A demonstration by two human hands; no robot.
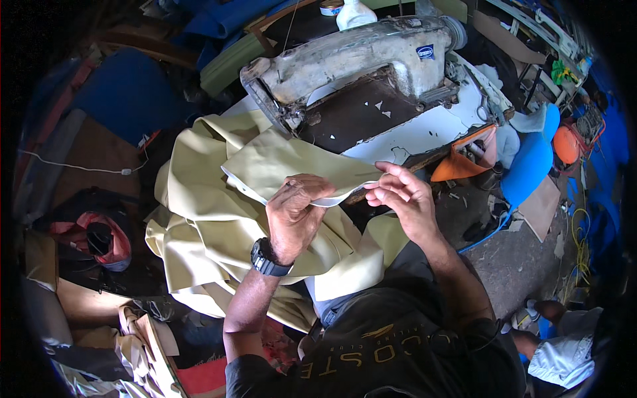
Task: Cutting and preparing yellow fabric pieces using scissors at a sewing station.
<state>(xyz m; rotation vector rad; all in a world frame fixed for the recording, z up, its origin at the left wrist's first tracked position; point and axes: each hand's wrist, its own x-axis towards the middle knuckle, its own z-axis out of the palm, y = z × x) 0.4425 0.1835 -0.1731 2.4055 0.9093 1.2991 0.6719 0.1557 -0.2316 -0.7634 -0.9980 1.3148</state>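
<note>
A big piece of pale yellow-beige vinyl-like sheet lies in loose folds over my lap and up against the sewing machine. My left hand, with a black watch on the wrist, is closed round the white-backed edge of one flap. At the right end of that same edge, my right hand pinches the material between thumb and fingers, the other fingers partly raised. Both hands are in front of the worn machine bed. The flap's far side reaches under the machine's needle end, where the folds hide the contact.
On the white tabletop at right lie scissors. An orange pouch hangs from the table's front edge, beside a blue padded piece. A white bottle stands behind the machine. Another person is at lower right.
</note>
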